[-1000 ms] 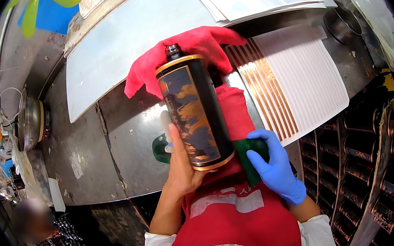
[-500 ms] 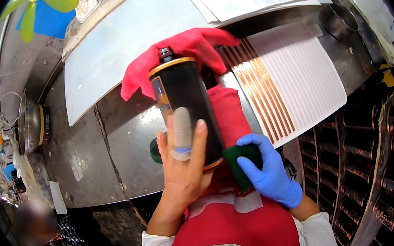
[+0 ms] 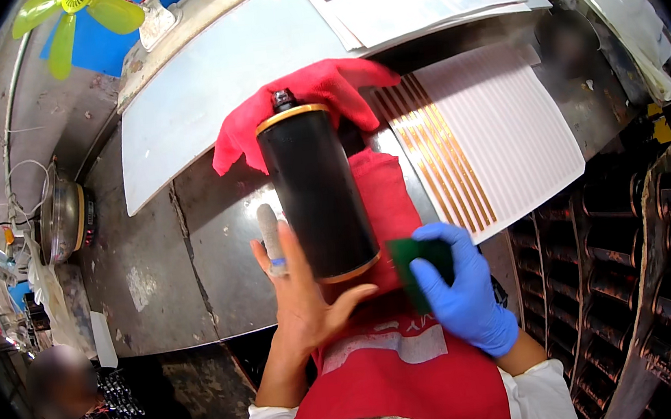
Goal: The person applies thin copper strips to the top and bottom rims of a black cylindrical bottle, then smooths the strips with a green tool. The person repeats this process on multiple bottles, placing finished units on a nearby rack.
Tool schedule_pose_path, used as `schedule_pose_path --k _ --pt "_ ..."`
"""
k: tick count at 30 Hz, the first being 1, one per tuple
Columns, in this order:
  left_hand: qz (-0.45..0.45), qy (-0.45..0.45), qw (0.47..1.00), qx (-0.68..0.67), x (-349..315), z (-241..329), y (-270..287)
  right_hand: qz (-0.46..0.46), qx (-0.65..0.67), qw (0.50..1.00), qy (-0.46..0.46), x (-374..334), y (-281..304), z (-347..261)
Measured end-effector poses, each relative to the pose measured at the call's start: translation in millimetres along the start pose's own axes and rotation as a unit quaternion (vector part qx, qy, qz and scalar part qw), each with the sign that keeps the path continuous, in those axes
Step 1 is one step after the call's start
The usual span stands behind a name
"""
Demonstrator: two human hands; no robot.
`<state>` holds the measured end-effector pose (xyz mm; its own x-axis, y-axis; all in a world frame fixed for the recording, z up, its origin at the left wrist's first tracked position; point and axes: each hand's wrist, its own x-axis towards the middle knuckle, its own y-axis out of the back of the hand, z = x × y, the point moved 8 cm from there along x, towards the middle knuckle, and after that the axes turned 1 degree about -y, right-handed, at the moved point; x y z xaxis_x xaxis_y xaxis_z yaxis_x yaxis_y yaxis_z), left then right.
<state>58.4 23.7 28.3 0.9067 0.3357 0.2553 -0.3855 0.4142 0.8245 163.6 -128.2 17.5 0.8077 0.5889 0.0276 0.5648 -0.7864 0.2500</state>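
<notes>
A black cylinder (image 3: 317, 187) with gold-coloured rims lies lengthwise before me, its far end on a dark knob-like fitting (image 3: 284, 99). Beside its lower left side is my left hand (image 3: 300, 303), bare but for a pale cover on one finger with a blue band. Its fingers are stretched and the thumb is out near the bottom rim; whether it touches the cylinder I cannot tell. My right hand (image 3: 471, 297), in a blue glove, grips a dark green flat pad (image 3: 420, 270) just right of the cylinder's near end.
Red cloths (image 3: 386, 188) lie behind and right of the cylinder on the metal table (image 3: 146, 270). A white sheet with gold strips (image 3: 445, 165) lies to the right. Racks of dark printed cylinders (image 3: 604, 279) stand at the lower right. A green fan (image 3: 76, 1) is at the upper left.
My left hand has slid left and down off the cylinder's front. The cylinder has turned, so its printed panel no longer shows. The pad has shifted slightly right, away from the cylinder.
</notes>
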Motion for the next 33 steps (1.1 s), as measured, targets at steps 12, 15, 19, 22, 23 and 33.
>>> schedule_pose_path --k 12,15,19,22,23,33 --pt "-0.032 0.065 0.977 -0.198 -3.4 -29.7 -23.7 -0.027 0.011 0.998 -0.057 3.6 -7.8 34.0" --pt "0.000 0.057 0.987 -0.151 -1.3 -20.4 -14.9 0.019 0.022 0.997 -0.067 3.7 4.8 25.0" --pt "-0.049 -0.027 0.998 0.035 20.6 11.8 -8.2 -0.078 0.016 0.996 0.043 2.3 -25.2 -20.2" --pt "-0.031 -0.043 0.999 0.001 20.6 7.2 -11.6 -0.066 0.040 0.997 -0.023 5.2 -23.6 0.4" --pt "-0.004 -0.040 0.998 -0.041 17.6 2.2 -11.3 -0.060 0.033 0.996 -0.049 6.6 -18.1 9.0" --pt "-0.043 0.031 0.952 -0.303 5.0 -20.8 -27.2 -0.091 0.074 0.993 0.022 1.4 -25.3 -12.6"
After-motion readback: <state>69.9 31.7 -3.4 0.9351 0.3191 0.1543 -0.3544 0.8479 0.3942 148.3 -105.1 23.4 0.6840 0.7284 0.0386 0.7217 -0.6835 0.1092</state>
